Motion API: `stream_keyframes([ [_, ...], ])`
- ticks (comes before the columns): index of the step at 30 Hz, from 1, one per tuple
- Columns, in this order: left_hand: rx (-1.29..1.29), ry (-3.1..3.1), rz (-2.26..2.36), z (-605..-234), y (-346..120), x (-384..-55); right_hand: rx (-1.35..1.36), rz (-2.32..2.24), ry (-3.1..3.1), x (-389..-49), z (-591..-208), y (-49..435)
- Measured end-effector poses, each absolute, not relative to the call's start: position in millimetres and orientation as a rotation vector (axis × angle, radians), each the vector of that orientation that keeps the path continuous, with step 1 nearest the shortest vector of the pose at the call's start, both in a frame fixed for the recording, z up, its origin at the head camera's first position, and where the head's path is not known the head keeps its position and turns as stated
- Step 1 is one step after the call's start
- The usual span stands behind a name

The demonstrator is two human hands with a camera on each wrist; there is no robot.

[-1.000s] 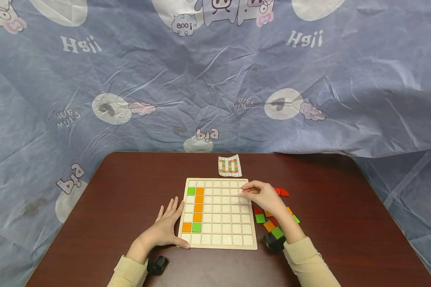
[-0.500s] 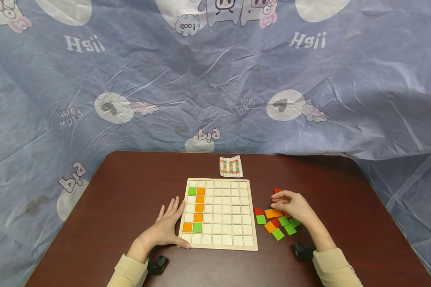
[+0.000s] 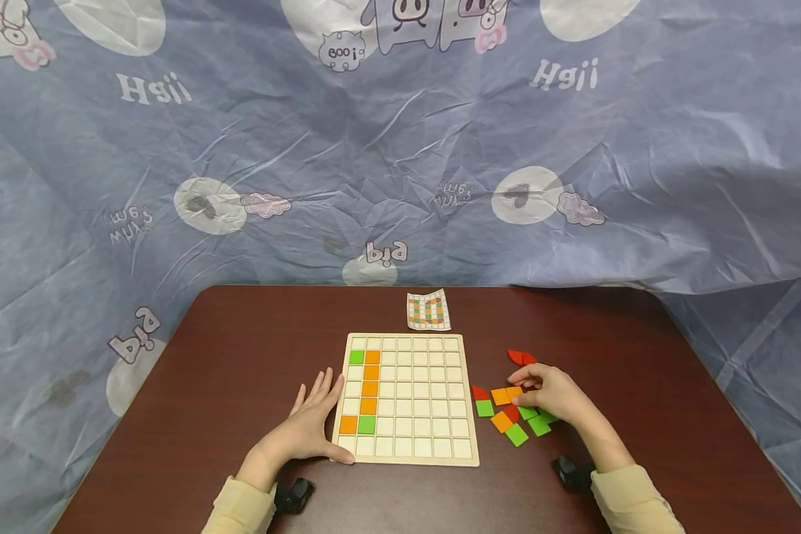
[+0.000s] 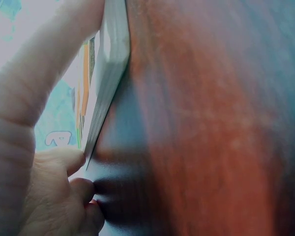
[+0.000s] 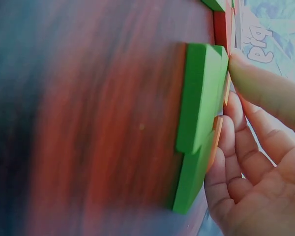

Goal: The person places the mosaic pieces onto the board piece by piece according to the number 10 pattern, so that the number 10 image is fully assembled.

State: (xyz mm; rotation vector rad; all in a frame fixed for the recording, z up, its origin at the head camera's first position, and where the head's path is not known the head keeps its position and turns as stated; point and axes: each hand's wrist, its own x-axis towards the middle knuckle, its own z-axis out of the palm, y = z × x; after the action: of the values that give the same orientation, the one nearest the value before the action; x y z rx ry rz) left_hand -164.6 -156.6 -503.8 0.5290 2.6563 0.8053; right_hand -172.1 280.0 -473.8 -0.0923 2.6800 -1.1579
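Observation:
A pale square grid board (image 3: 410,430) lies in the middle of the table. Orange and green tiles fill some cells in its two left columns. My left hand (image 3: 303,426) rests at the board's left side with fingers spread, the thumb at the near-left corner; in the left wrist view the thumb (image 4: 49,59) runs along the board's edge. Right of the board, my right hand (image 3: 554,393) is low over the loose tiles. Its thumb and forefinger pinch an orange square tile (image 3: 513,393), beside another orange tile (image 3: 500,397). Green tiles (image 5: 199,98) lie under that hand.
Two red curved pieces (image 3: 522,357) lie beyond my right hand. More green, orange and red tiles lie close to the board's right edge, among them a green tile (image 3: 517,435). A small printed pattern sheet (image 3: 428,310) lies behind the board. A blue printed cloth (image 3: 400,148) hangs behind the table.
My right hand has moved from the board's upper right to the loose tiles, then lowered onto an orange tile, which has turned slightly. My left hand has stayed at the board.

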Motion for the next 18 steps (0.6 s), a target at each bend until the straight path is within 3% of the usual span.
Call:
stream_keyframes([
  [18, 0.531, 2.647, 0.837, -501.6, -157.3, -162.5, -0.1, -1.071, 2.695, -173.0, -472.0, 273.5],
])
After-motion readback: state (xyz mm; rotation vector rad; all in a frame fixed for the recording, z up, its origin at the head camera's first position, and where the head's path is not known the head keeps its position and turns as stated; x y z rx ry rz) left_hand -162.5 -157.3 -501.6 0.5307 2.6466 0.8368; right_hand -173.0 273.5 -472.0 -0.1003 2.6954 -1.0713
